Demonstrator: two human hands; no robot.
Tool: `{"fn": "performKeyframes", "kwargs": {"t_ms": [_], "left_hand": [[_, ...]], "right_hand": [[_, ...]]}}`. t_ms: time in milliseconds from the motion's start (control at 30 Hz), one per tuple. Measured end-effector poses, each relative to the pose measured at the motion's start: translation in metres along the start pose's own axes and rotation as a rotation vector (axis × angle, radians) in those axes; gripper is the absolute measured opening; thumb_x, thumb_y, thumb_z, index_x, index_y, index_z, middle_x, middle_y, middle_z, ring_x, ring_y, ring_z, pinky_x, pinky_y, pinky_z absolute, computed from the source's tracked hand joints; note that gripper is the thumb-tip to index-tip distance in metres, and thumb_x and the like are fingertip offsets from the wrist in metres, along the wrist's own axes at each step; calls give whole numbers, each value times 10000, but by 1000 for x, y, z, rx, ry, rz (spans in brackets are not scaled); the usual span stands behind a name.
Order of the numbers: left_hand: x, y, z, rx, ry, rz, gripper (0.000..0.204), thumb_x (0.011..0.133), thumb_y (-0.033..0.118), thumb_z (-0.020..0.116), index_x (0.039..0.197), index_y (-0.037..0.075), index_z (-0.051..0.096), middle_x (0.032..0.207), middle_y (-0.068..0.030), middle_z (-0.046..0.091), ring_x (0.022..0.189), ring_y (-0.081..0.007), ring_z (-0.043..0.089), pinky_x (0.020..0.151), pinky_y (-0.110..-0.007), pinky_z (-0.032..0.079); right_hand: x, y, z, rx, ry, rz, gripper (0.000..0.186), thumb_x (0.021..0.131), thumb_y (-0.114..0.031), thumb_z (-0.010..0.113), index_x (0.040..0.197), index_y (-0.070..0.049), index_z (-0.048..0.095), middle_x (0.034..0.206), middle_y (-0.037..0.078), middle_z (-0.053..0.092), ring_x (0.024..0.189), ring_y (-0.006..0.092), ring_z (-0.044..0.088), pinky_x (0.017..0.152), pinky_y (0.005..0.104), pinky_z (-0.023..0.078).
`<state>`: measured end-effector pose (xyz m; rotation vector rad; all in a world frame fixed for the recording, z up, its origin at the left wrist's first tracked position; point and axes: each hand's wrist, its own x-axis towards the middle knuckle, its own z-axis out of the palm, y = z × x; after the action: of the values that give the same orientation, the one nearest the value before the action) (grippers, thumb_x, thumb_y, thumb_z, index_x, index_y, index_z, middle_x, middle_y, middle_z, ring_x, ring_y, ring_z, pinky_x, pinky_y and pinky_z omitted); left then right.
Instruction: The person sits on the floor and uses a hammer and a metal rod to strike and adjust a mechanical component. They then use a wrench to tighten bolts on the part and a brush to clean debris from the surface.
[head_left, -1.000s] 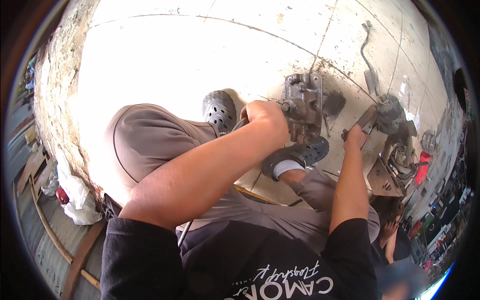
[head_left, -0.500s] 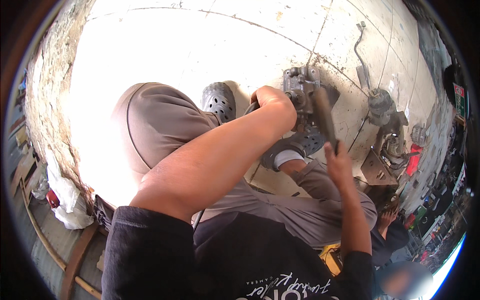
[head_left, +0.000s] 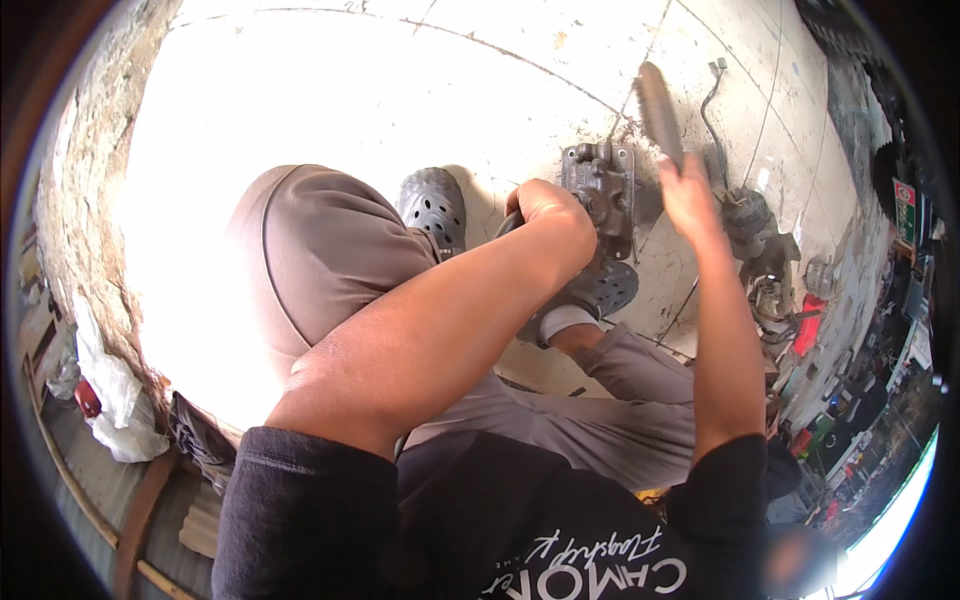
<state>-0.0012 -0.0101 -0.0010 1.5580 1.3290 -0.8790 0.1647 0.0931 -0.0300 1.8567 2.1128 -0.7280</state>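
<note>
A dark, greasy metal gear housing cover [head_left: 604, 195] with a flat flange and bolt holes stands tilted on the floor by my right shoe. My left hand [head_left: 550, 206] is closed around a dark rod-like piece [head_left: 512, 222] at its left side; the fingers are partly hidden by my wrist. In my right hand [head_left: 688, 195] is a long brush [head_left: 656, 110] with a dark handle and bristles along its left edge, slightly blurred. It is held up beyond the cover and apart from it.
Grey clogs [head_left: 433, 205] are on my feet on the pale tiled floor [head_left: 480, 90]. To the right lie a motor-like part [head_left: 745, 215] with a cable [head_left: 710, 105], more greasy metal parts [head_left: 775, 290] and a red object [head_left: 808, 325]. A white plastic bag [head_left: 125, 425] lies at the left.
My right hand has swung up and away from me with the brush, off the metal cover. My left hand keeps its grip, and the cover has shifted only slightly.
</note>
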Motion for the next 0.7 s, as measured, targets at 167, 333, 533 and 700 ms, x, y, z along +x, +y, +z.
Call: {"fn": "performKeyframes", "kwargs": {"t_ms": [167, 333, 533, 700], "left_hand": [[4, 1, 2, -38, -9, -30, 322, 783, 213, 731, 1099, 155, 709, 1079, 25, 683, 929, -157, 674, 698, -349, 538], [2, 4, 0, -31, 7, -57, 325, 780, 213, 733, 1098, 151, 708, 1064, 21, 689, 919, -151, 675, 699, -351, 537], [1, 2, -4, -5, -12, -18, 341, 760, 206, 757, 1093, 153, 709, 1054, 20, 692, 920, -148, 677, 700, -343, 537], [5, 3, 0, -49, -35, -60, 334, 758, 210, 767, 1083, 154, 714, 1055, 15, 693, 923, -154, 678, 690, -338, 538]], "right_hand": [[-67, 40, 8, 6, -92, 39, 683, 947, -566, 428, 1263, 38, 457, 1196, 331, 550, 1147, 459, 526, 951, 487, 417], [-41, 9, 66, -10, -158, 11, 563, 941, -474, 477, 1224, 12, 474, 1123, 294, 609, 1082, 466, 559, 921, 500, 439], [6, -2, 30, -12, -146, -25, 493, 949, -403, 493, 1219, 9, 473, 1093, 276, 628, 1060, 454, 577, 886, 486, 461], [-45, 25, 17, 16, -168, -68, 485, 941, -402, 511, 1204, 6, 486, 1069, 277, 633, 1042, 453, 586, 873, 479, 463]]}}
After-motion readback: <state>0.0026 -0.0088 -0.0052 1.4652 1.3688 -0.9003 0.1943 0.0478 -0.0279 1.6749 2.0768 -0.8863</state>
